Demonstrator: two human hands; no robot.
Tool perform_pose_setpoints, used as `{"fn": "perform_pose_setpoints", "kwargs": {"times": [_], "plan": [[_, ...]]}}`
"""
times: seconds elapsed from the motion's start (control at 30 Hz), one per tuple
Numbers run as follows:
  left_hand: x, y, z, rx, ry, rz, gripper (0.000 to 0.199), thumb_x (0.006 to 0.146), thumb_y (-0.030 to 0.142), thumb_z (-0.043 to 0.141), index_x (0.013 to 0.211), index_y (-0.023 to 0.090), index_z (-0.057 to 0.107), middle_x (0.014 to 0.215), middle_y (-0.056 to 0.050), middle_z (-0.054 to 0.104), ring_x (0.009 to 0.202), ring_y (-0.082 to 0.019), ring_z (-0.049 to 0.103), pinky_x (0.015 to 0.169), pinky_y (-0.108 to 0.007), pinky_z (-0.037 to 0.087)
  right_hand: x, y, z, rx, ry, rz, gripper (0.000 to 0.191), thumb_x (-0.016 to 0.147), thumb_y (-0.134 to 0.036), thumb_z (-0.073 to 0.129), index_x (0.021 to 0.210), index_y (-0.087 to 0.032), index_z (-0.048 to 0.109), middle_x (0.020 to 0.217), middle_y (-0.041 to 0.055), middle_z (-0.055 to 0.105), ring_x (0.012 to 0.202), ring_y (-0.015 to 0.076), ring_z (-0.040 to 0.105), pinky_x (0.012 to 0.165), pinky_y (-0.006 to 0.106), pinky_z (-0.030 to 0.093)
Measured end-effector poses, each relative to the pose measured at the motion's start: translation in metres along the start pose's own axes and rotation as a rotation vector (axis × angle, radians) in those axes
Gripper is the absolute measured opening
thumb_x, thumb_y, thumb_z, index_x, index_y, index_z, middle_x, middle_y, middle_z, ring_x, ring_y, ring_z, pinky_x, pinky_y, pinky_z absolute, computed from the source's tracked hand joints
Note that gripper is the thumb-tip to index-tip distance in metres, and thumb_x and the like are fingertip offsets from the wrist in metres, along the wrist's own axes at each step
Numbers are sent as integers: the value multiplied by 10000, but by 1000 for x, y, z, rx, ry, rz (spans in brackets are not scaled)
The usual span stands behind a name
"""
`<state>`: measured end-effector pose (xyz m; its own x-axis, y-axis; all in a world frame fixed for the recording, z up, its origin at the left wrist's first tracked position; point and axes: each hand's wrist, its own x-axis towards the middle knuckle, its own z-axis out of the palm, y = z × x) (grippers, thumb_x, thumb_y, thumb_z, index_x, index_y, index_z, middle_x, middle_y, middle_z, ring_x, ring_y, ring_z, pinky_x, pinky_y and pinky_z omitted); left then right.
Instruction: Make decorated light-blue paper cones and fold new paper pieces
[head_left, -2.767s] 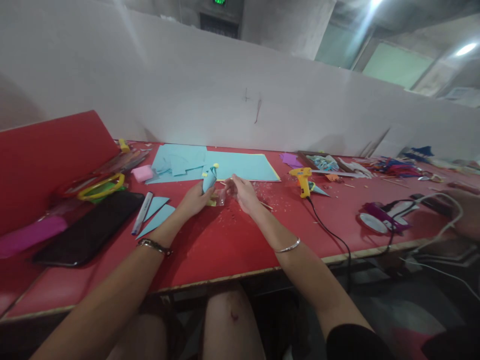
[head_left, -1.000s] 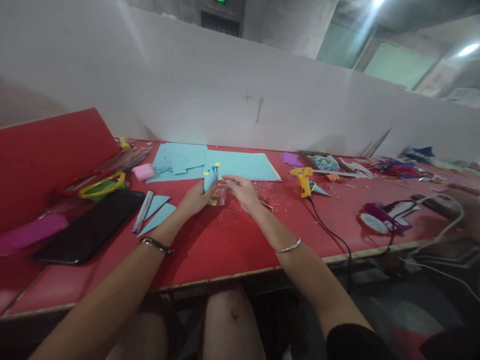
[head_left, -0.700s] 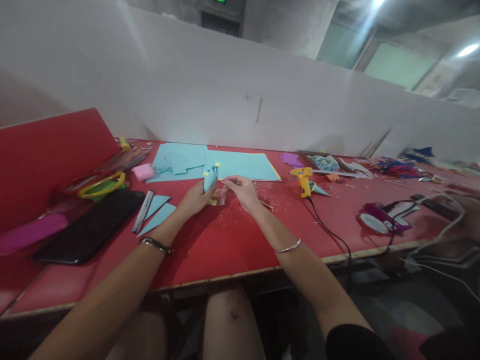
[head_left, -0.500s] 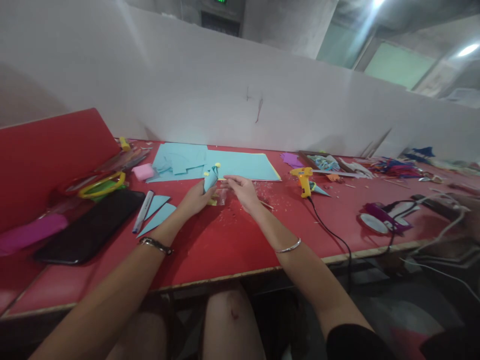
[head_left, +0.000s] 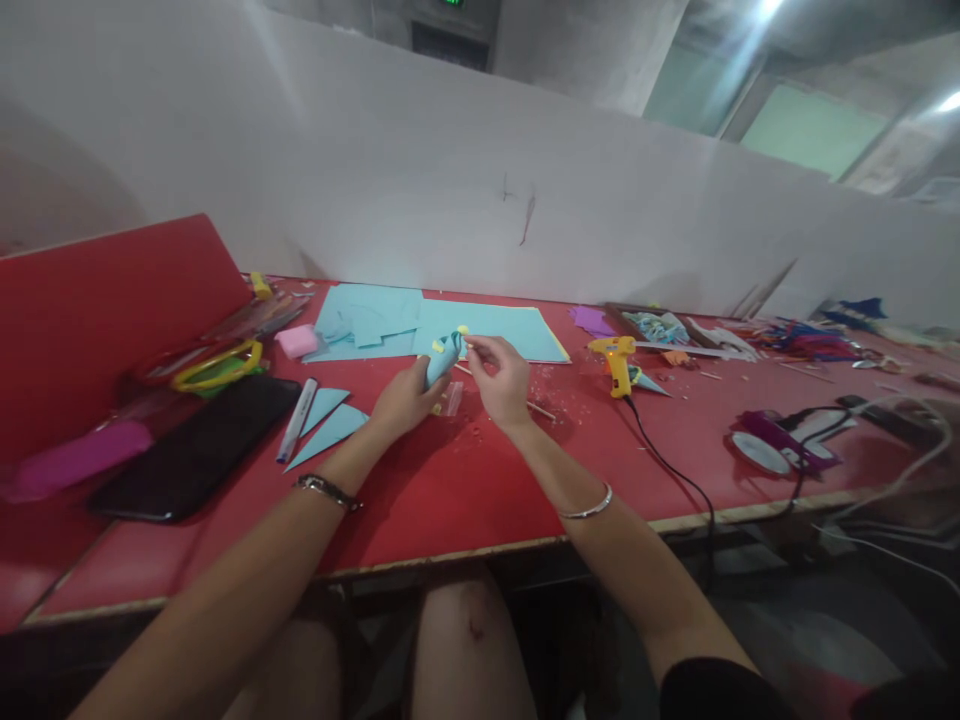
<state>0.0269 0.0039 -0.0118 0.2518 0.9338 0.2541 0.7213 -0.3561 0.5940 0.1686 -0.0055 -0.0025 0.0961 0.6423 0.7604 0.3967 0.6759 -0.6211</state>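
My left hand [head_left: 405, 403] is closed around a blue paper cone [head_left: 441, 362], fingers wrapped on its lower part. The cone tilts up and away from that grip, its open end leaning toward my right hand [head_left: 504, 385]. Small yellow balls [head_left: 463, 330] sit at its mouth, above my left fingers. My right thumb and forefinger are drawn close together right at that mouth; I cannot tell whether they pinch anything or only touch the edge.

Just below the cone, between my hands, a small clear bag [head_left: 453, 399] lies on the red table [head_left: 450, 500]. A thin stick [head_left: 541, 411] rests just right of my right hand. Beyond both hands, blue paper sheets [head_left: 517, 330] are spread out toward the wall [head_left: 420, 190].

To the left of my left grip lie two blue paper wedges [head_left: 330, 437], then a marker [head_left: 297, 420] beside them, and farther out a black phone [head_left: 199, 455]. A pink case [head_left: 298, 341] is past the marker. Well to the right of my right hand lies a yellow glue gun [head_left: 616, 368], its black cord [head_left: 667, 465] running toward me over the table edge. Another blue cone [head_left: 652, 382] lies just behind it.
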Motion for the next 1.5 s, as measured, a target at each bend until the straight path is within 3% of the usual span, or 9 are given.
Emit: {"fn": "perform_pose_setpoints", "kwargs": {"times": [0.2,0.5,0.77,1.2,1.5], "plan": [[-2,5,3,51,-7,-2,269,789,416,356,899,189,452,725,-50,596,662,-204,568,544,-265,351,-1,-2,-1,2,-44,-12,137,807,-239,482,874,-206,596,821,12,608,699,102,580,687,238,480],[-5,9,3,59,14,8,269,793,450,349,835,202,444,723,-47,587,662,-203,563,528,-255,329,-1,-4,-1,-106,-74,-101,85,753,-180,555,807,-212,612,761,-8,506,651,89,501,633,230,437],[-6,12,2,76,23,3,273,794,462,340,819,209,441,680,-35,575,611,-196,544,490,-249,293,-2,-2,1,-66,-55,-17,84,746,-181,558,812,-204,605,729,-18,476,586,76,455,619,225,426],[-7,14,2,132,26,-11,292,803,450,344,889,199,467,739,-58,611,667,-215,576,488,-252,294,-2,-3,1,-30,-73,19,92,789,-232,482,806,-193,563,764,6,520,689,108,497,658,233,423],[-5,13,2,97,58,6,269,792,450,351,829,201,448,669,-42,574,599,-194,541,479,-245,274,-3,-3,2,-4,-62,-5,59,765,-205,516,798,-187,561,728,-9,487,640,93,468,636,219,413]]}}
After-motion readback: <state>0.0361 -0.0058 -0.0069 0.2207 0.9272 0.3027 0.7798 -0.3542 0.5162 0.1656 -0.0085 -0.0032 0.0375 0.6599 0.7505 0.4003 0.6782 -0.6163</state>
